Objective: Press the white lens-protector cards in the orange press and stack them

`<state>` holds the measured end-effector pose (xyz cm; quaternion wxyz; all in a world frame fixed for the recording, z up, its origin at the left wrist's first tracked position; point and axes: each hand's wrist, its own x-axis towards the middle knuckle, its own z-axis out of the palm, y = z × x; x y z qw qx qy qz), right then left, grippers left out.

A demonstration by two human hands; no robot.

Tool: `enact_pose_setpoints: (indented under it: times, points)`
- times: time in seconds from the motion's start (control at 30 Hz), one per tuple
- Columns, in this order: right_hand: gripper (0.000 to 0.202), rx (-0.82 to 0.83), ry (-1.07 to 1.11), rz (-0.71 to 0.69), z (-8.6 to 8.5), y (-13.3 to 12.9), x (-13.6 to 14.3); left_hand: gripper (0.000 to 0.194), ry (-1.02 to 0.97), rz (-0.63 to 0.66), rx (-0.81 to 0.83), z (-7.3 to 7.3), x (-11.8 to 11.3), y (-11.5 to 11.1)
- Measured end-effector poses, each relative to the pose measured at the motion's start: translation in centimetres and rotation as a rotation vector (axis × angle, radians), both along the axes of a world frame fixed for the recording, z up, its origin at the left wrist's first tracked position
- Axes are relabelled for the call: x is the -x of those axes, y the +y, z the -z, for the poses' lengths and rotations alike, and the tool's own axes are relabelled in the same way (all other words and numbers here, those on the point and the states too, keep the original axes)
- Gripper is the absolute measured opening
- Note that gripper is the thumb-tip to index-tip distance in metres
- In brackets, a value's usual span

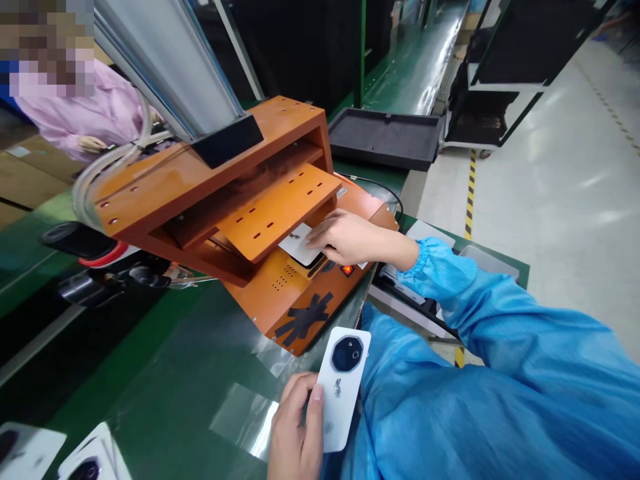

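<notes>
My left hand (299, 420) grips a white phone back cover (336, 413) by its left edge, low over the bench front. The cover carries a dark octagonal camera area near its top and black characters in the middle. My right hand (345, 237) reaches in at the open front of an orange press (285, 207). Its fingers are closed on the near end of a second white phone back cover (300, 244), which lies under the orange press plate. The far part of that cover is hidden by the plate.
More white covers (95, 453) lie at the bench's lower left. A black tray (385, 139) sits behind the press, and a cart (500, 100) stands beyond it. Hoses (107, 173) and a black-and-red fitting (90, 243) flank the press. A co-worker in pink (110, 100) is at far left.
</notes>
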<state>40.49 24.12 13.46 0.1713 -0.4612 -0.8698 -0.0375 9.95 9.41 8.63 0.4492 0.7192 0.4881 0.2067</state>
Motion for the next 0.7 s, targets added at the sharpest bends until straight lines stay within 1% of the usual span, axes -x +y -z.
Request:
enact_pose_setpoints:
  times: [0.1, 0.17, 0.2, 0.23, 0.27, 0.3, 0.37, 0.4, 0.43, 0.47, 0.53, 0.6, 0.63, 0.7]
  points:
    - [0.035, 0.058, 0.036, 0.006, 0.0, -0.3, 0.6, 0.026, 0.043, 0.116, -0.303, 0.6, -0.6, 1.0]
    - [0.037, 0.008, 0.089, 0.020, 0.7, -1.0, 0.7, 0.021, 0.122, 0.160, -0.520, 1.1, -1.3, 1.7]
    - [0.039, -0.039, 0.144, 0.053, 1.3, -1.7, 0.4, 0.018, 0.173, 0.166, -0.624, 1.4, -1.6, 2.0]
    - [0.041, -0.099, 0.221, 0.116, 2.1, -2.6, 0.0, 0.016, 0.226, 0.162, -0.717, 1.7, -2.0, 2.2]
    - [0.042, -0.171, 0.315, 0.218, 3.1, -3.6, -0.6, 0.014, 0.271, 0.150, -0.793, 2.0, -2.2, 2.4]
    - [0.042, -0.249, 0.413, 0.350, 4.3, -4.9, -1.4, 0.012, 0.303, 0.137, -0.850, 2.4, -2.4, 2.6]
    - [0.039, -0.390, 0.548, 0.602, 6.8, -7.4, -3.3, 0.013, 0.322, 0.123, -0.902, 3.1, -2.5, 2.8]
    - [0.039, -0.434, 0.557, 0.679, 8.1, -8.6, -4.2, 0.014, 0.321, 0.116, -0.903, 3.4, -2.4, 2.9]
    - [0.040, -0.456, 0.534, 0.723, 9.3, -9.6, -5.0, 0.016, 0.317, 0.113, -0.901, 3.7, -2.3, 3.0]
    - [0.043, -0.453, 0.491, 0.736, 10.4, -10.4, -5.6, 0.018, 0.318, 0.117, -0.899, 4.1, -2.1, 3.1]
    - [0.050, -0.392, 0.394, 0.724, 12.0, -11.2, -6.3, 0.020, 0.344, 0.146, -0.897, 4.6, -1.8, 3.3]
    - [0.056, -0.314, 0.331, 0.711, 12.7, -11.1, -6.6, 0.019, 0.363, 0.172, -0.899, 4.8, -1.6, 3.6]
    - [0.058, -0.277, 0.308, 0.704, 12.6, -10.8, -6.9, 0.017, 0.366, 0.170, -0.895, 4.8, -1.6, 3.7]
    - [0.057, -0.231, 0.282, 0.682, 12.0, -10.3, -7.4, 0.014, 0.354, 0.159, -0.890, 4.4, -1.6, 3.9]
